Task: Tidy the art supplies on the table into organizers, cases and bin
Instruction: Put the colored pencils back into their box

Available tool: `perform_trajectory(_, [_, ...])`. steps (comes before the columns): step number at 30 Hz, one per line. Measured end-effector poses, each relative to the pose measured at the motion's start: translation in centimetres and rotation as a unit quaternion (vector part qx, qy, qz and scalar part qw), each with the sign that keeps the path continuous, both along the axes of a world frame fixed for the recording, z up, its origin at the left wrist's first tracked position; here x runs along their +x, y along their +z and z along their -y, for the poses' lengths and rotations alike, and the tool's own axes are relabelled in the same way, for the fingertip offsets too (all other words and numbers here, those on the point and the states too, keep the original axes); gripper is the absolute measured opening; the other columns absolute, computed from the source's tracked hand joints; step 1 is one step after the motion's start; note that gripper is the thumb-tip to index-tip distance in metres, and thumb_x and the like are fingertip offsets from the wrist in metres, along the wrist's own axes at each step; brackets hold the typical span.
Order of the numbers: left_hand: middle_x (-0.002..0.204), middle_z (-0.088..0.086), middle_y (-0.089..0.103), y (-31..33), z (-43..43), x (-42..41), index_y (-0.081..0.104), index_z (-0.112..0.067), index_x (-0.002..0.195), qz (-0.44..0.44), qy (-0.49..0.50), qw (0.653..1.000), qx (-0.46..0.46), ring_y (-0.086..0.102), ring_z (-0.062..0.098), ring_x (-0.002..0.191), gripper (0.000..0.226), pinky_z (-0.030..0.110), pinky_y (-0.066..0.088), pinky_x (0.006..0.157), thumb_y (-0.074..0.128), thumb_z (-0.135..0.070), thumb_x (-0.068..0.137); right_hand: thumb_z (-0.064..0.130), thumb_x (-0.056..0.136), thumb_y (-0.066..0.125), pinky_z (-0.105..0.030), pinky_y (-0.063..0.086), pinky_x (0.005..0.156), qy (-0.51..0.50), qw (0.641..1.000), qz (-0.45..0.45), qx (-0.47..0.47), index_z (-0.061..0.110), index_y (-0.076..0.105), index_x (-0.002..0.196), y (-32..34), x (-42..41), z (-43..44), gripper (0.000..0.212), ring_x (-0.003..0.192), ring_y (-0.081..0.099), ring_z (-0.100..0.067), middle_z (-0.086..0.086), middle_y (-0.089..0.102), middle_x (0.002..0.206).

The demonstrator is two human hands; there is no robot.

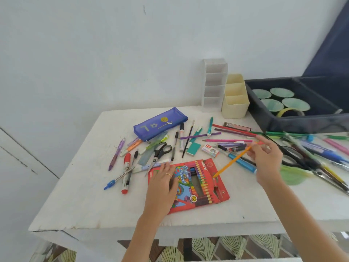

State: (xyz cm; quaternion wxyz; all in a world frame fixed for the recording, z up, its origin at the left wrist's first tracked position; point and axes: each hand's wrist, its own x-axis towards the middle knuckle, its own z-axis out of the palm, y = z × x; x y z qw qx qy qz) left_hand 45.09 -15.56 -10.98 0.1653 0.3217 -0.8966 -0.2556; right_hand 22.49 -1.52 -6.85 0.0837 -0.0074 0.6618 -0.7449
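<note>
Here, the white table (75,195) shows bare top along its left edge and near front edge, in the lower left of the frame, giving your arms open room. Loose pens and black scissors (162,150) crowd the middle, just below a blue pencil case (160,123). Your left hand (162,186) lies flat, fingers straight, on the red colour pencil box (200,186) at lower centre. Your right hand (264,159) pinches an orange pencil (232,161), whose tip lies over the box. At upper right stand a white organizer (214,86), a cream organizer (236,106) and a dark bin (292,123). A pale wall rises behind, and a patterned floor (204,248) shows below.
</note>
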Motion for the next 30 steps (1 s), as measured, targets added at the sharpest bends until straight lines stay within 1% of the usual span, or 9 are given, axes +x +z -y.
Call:
perform_trajectory(3, [0.156,-0.008,0.011,-0.5,-0.2,0.0,0.024,-0.023,0.147,0.038,-0.009,0.999,-0.016,0.007,0.007,0.144,0.048,0.029,0.010,0.118,0.032,-0.032,0.101,0.002,0.090,0.057,-0.015,0.055,0.066,-0.019,1.000,0.018,-0.007,0.008,0.057,0.116,-0.4,0.1,-0.7,0.027,0.069,0.062,-0.009,-0.006,0.064,0.084])
perform_trajectory(10, [0.150,-0.019,0.009,-0.9,0.0,0.3,0.028,-0.026,0.146,0.011,-0.014,1.000,0.014,0.008,0.004,0.143,0.046,0.032,0.012,0.119,0.035,-0.033,0.101,-0.001,0.090,0.055,-0.015,0.055,0.061,-0.038,0.995,0.085,-0.039,0.009,0.055,0.113,-1.6,0.5,-0.8,0.025,0.069,0.064,-0.011,-0.012,0.065,0.092])
perform_trajectory(14, [0.145,-0.023,0.006,-0.9,0.0,0.2,0.028,-0.027,0.146,0.013,-0.008,1.000,0.023,0.008,0.003,0.143,0.047,0.031,0.013,0.119,0.036,-0.034,0.100,-0.004,0.088,0.058,-0.024,0.057,0.072,0.118,0.988,0.093,-0.030,0.002,0.056,0.104,-1.9,2.2,0.0,0.018,0.068,0.068,-0.018,-0.016,0.068,0.088])
perform_trajectory(17, [0.147,-0.022,0.007,-0.7,0.1,0.3,0.028,-0.028,0.146,0.010,-0.007,0.999,0.043,0.006,0.002,0.143,0.047,0.029,0.011,0.119,0.037,-0.035,0.100,0.004,0.079,0.072,-0.023,0.054,0.074,0.243,0.967,0.007,0.070,0.006,0.065,0.093,-2.4,3.5,-0.4,0.016,0.075,0.070,-0.016,-0.010,0.071,0.085])
perform_trajectory(20, [0.146,-0.023,0.006,-0.8,0.1,0.3,0.027,-0.030,0.146,0.019,-0.004,0.999,0.035,0.007,0.001,0.142,0.048,0.028,0.012,0.118,0.036,-0.038,0.100,0.013,0.070,0.080,-0.011,0.044,0.062,0.280,0.911,-0.177,0.248,0.021,0.072,0.074,-3.0,4.0,-0.9,0.012,0.068,0.059,-0.005,0.006,0.068,0.074])
perform_trajectory(22, [0.146,-0.022,0.006,-0.9,0.2,0.2,0.027,-0.028,0.146,0.017,-0.007,1.000,0.025,0.007,0.002,0.143,0.048,0.028,0.012,0.118,0.037,-0.038,0.100,0.018,0.072,0.080,-0.011,0.039,0.059,0.290,0.863,-0.265,0.317,0.029,0.067,0.069,-3.5,4.1,-0.6,0.017,0.068,0.053,-0.006,0.009,0.063,0.074])
perform_trajectory(26, [0.146,-0.019,0.005,-1.0,0.2,0.2,0.027,-0.026,0.146,0.021,-0.015,1.000,0.012,0.006,0.004,0.143,0.048,0.026,0.008,0.118,0.036,-0.036,0.100,0.032,0.082,0.070,-0.019,0.042,0.065,0.309,0.815,-0.299,0.388,0.028,0.051,0.087,-2.9,3.9,0.1,0.020,0.077,0.053,-0.005,0.011,0.060,0.086])
perform_trajectory(28, [0.149,-0.017,0.007,-1.1,0.3,0.2,0.026,-0.025,0.146,0.022,-0.016,1.000,0.010,0.005,0.004,0.144,0.049,0.027,0.009,0.118,0.037,-0.036,0.100,0.037,0.086,0.063,-0.017,0.037,0.071,0.323,0.764,-0.337,0.445,0.031,0.057,0.099,-2.9,3.6,0.0,0.016,0.087,0.047,-0.002,0.011,0.059,0.099])
perform_trajectory(30, [0.149,-0.017,0.007,-1.1,0.3,0.2,0.027,-0.025,0.146,0.022,-0.014,1.000,0.013,0.006,0.004,0.143,0.049,0.029,0.012,0.119,0.037,-0.037,0.100,0.037,0.087,0.061,-0.016,0.032,0.078,0.314,0.741,-0.382,0.455,0.030,0.066,0.104,-3.1,3.7,-0.2,0.019,0.101,0.039,-0.003,0.012,0.054,0.107])
